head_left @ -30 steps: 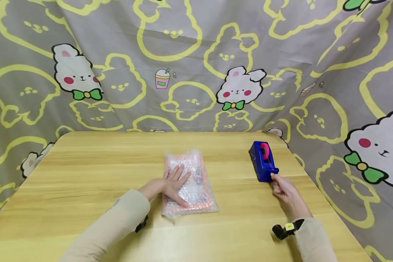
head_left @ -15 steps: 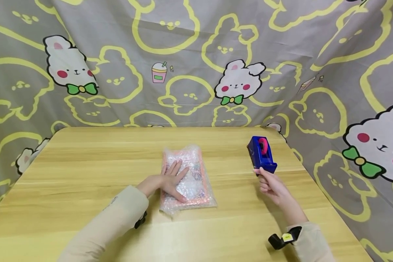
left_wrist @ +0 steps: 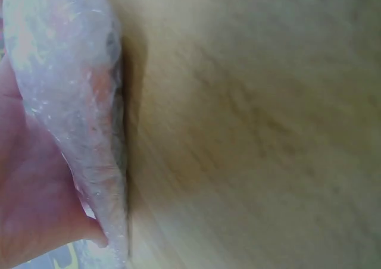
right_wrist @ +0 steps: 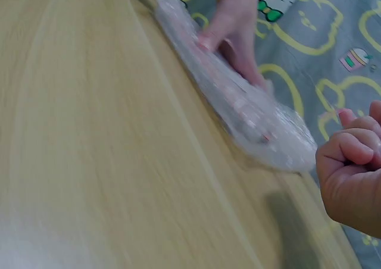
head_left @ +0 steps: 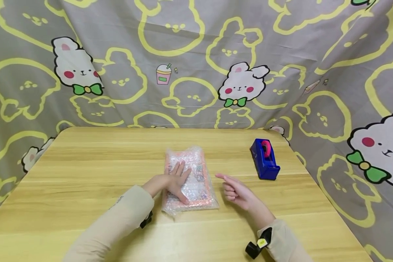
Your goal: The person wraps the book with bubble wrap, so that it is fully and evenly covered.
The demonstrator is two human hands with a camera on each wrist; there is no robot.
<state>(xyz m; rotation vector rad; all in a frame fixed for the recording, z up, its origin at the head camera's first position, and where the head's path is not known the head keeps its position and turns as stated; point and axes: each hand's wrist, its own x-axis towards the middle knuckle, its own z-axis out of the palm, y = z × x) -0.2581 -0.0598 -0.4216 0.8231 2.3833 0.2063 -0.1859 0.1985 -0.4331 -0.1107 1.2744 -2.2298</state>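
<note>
A flat, orange-bordered item wrapped in bubble wrap (head_left: 196,187) lies on the table. My left hand (head_left: 176,183) rests on it with spread fingers, pressing it down; in the left wrist view the wrapped edge (left_wrist: 89,108) shows beside the palm. Just right of the package, above the table, is my right hand (head_left: 238,191), its thumb and index finger pinched together and the others curled. The right wrist view gives a faint hint of a clear piece of tape at the fingertips of that hand (right_wrist: 354,168). A blue tape dispenser (head_left: 261,162) with a pink-cored roll stands farther right.
The wooden table (head_left: 95,160) has rounded far corners. A grey patterned curtain (head_left: 190,47) hangs behind it and along its sides. Each wrist carries a black camera mount, the right one (head_left: 257,247) with a yellow label.
My right hand has pulled away from the front of the tape dispenser and moved left to beside the package, fingers still pinched. The left hand stays on the bubble wrap.
</note>
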